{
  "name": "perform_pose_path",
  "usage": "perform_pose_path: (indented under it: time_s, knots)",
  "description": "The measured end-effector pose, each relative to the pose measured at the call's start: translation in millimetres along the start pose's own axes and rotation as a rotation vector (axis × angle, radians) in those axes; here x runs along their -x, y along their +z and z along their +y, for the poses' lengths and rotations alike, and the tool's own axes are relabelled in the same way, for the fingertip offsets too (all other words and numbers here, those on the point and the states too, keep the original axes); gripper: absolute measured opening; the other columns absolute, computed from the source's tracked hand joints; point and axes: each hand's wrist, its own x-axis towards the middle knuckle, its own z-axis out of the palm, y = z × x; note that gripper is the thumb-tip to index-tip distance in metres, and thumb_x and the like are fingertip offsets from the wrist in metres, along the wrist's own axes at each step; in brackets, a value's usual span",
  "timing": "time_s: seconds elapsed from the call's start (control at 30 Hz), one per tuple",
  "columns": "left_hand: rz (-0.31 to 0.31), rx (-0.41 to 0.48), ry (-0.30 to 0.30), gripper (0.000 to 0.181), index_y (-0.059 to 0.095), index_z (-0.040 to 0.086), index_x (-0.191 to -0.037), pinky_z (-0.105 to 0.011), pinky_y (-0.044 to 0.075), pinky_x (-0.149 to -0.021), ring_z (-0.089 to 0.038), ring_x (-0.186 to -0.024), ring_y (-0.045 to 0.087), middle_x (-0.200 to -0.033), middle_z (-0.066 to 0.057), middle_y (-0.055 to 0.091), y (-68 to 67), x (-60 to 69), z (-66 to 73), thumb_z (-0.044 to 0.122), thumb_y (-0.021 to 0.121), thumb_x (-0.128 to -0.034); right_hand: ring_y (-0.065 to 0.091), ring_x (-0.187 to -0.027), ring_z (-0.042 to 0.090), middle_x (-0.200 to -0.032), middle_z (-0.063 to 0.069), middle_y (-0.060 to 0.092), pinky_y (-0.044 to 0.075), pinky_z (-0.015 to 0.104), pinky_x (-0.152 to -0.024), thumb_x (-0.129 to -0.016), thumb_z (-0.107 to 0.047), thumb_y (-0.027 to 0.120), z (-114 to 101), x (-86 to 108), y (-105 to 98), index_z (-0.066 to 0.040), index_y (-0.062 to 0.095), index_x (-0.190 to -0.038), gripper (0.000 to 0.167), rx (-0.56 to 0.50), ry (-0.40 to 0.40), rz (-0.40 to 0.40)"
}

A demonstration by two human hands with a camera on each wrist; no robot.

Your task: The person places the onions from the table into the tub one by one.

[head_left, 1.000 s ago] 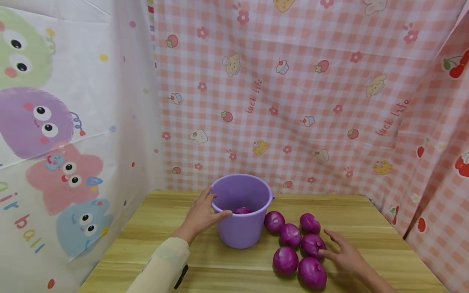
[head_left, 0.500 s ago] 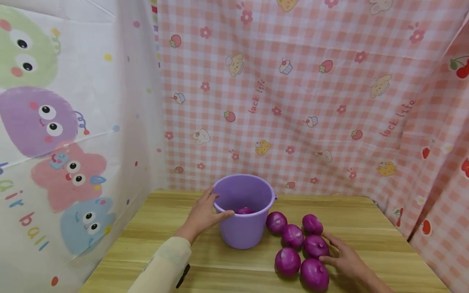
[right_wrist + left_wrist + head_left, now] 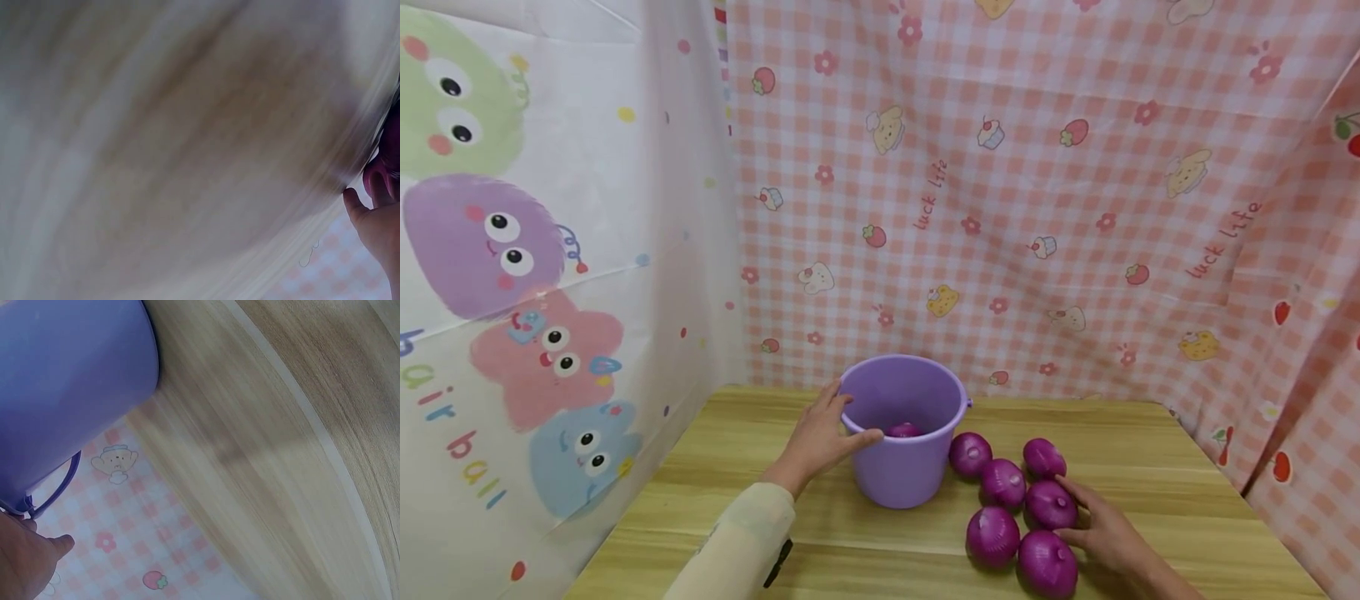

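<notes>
A purple bucket (image 3: 901,471) stands upright on the wooden table, and one red onion (image 3: 904,430) shows inside it. My left hand (image 3: 820,437) holds the bucket's rim at the left, thumb over the front edge; the left wrist view has the bucket's side (image 3: 75,375) and part of that hand (image 3: 28,556). To the right of the bucket lie several red onions in a close group. My right hand (image 3: 1105,525) has its fingers and thumb about the right-hand middle onion (image 3: 1051,505). At the right wrist view's edge, that hand (image 3: 378,228) touches a dark purple onion (image 3: 377,178).
Near the bucket lie a left onion (image 3: 971,455), a central onion (image 3: 1003,483) and a back onion (image 3: 1044,459). Two more, a front-left onion (image 3: 992,537) and a front-right onion (image 3: 1048,564), sit closer. A checked cloth (image 3: 1000,183) hangs behind the table (image 3: 850,554).
My right hand has closed in on the right-hand middle onion, its fingers and thumb now against it. The left hand keeps its place on the bucket. The head view has shifted slightly.
</notes>
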Motion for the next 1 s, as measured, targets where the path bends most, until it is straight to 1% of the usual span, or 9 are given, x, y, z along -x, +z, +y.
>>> perform_pose_path:
  time_s: [0.07, 0.17, 0.27, 0.4, 0.53, 0.63, 0.83, 0.93, 1.0]
  knots:
    - [0.004, 0.004, 0.001, 0.094, 0.047, 0.001, -0.144, -0.061, 0.025, -0.114, -0.04, -0.145, 0.024, -0.163, -0.015, 0.02, 0.4, 0.1, -0.1, 0.066, 0.069, -0.0807, 0.046, -0.128, 0.047, -0.14, 0.033, 0.046, 0.044, 0.048, -0.102, -0.077, -0.007, 0.082, 0, -0.2, 1, 0.005, 0.041, -0.146, 0.081, -0.005, -0.002, 0.003]
    - [0.002, 0.012, -0.004, 0.093, 0.047, 0.001, -0.145, -0.061, 0.024, -0.114, -0.04, -0.146, 0.022, -0.163, -0.014, 0.019, 0.7, 0.4, 0.0, 0.065, 0.07, -0.081, 0.049, -0.125, 0.048, -0.139, 0.034, 0.046, 0.048, 0.043, -0.098, -0.078, -0.004, 0.081, 1, 0.4, 1, 0.008, 0.041, -0.145, 0.079, -0.03, -0.01, 0.003]
    - [0.003, 0.014, 0.0, 0.095, 0.046, 0.0, -0.144, -0.061, 0.023, -0.114, -0.04, -0.146, 0.022, -0.163, -0.015, 0.019, 0.8, 0.4, 0.0, 0.067, 0.069, -0.0805, 0.05, -0.122, 0.051, -0.137, 0.037, 0.046, 0.05, 0.045, -0.095, -0.078, -0.003, 0.081, 0, 1.5, 1, 0.01, 0.041, -0.144, 0.078, -0.035, -0.02, 0.008]
    - [0.005, 0.008, 0.006, 0.097, 0.047, -0.001, -0.144, -0.062, 0.024, -0.113, -0.041, -0.145, 0.023, -0.162, -0.016, 0.02, 0.7, 0.4, -0.1, 0.069, 0.068, -0.0795, 0.052, -0.122, 0.047, -0.136, 0.034, 0.049, 0.05, 0.042, -0.096, -0.078, -0.006, 0.083, -3, 2.4, -1, 0.009, 0.042, -0.144, 0.079, -0.012, -0.006, 0.024]
    - [0.009, 0.01, 0.006, 0.096, 0.045, -0.001, -0.145, -0.062, 0.022, -0.114, -0.04, -0.146, 0.022, -0.163, -0.016, 0.02, 0.7, 0.7, -0.6, 0.066, 0.07, -0.0805, 0.05, -0.124, 0.044, -0.137, 0.031, 0.051, 0.045, 0.049, -0.101, -0.079, -0.012, 0.083, -6, 2.8, -4, 0.007, 0.042, -0.145, 0.08, 0.017, 0.019, 0.022]
    - [0.013, 0.003, 0.009, 0.099, 0.044, -0.001, -0.146, -0.061, 0.021, -0.115, -0.039, -0.147, 0.021, -0.163, -0.015, 0.019, 0.7, 0.2, -1.1, 0.068, 0.069, -0.08, 0.047, -0.127, 0.048, -0.139, 0.033, 0.048, 0.039, 0.058, -0.103, -0.08, -0.016, 0.082, -7, 2.7, -8, 0.006, 0.039, -0.147, 0.082, 0.02, 0.05, 0.001]
    - [0.033, -0.015, 0.02, 0.1, 0.04, 0.0, -0.149, -0.059, 0.016, -0.117, -0.037, -0.147, 0.021, -0.163, -0.016, 0.018, 2.3, 0.2, -6.0, 0.07, 0.066, -0.081, 0.041, -0.13, 0.054, -0.142, 0.033, 0.045, 0.034, 0.066, -0.104, -0.081, -0.026, 0.082, -10, 3.1, -15, 0.004, 0.036, -0.149, 0.088, 0.036, 0.111, -0.018]
    - [0.051, -0.022, 0.033, 0.099, 0.04, 0.0, -0.149, -0.058, 0.015, -0.117, -0.036, -0.147, 0.022, -0.163, -0.015, 0.02, 2.9, -1.0, -8.6, 0.069, 0.064, -0.0826, 0.043, -0.128, 0.054, -0.139, 0.034, 0.047, 0.035, 0.066, -0.103, -0.081, -0.028, 0.082, -12, 2.1, -18, 0.005, 0.036, -0.148, 0.088, 0.068, 0.097, 0.007]
    - [0.055, -0.032, 0.038, 0.099, 0.041, 0.0, -0.148, -0.058, 0.016, -0.117, -0.036, -0.146, 0.024, -0.162, -0.015, 0.022, 2.9, -1.7, -9.7, 0.07, 0.063, -0.0826, 0.046, -0.125, 0.053, -0.137, 0.035, 0.049, 0.038, 0.065, -0.101, -0.082, -0.027, 0.081, -13, 0.4, -21, 0.008, 0.037, -0.147, 0.085, 0.093, 0.061, 0.03]
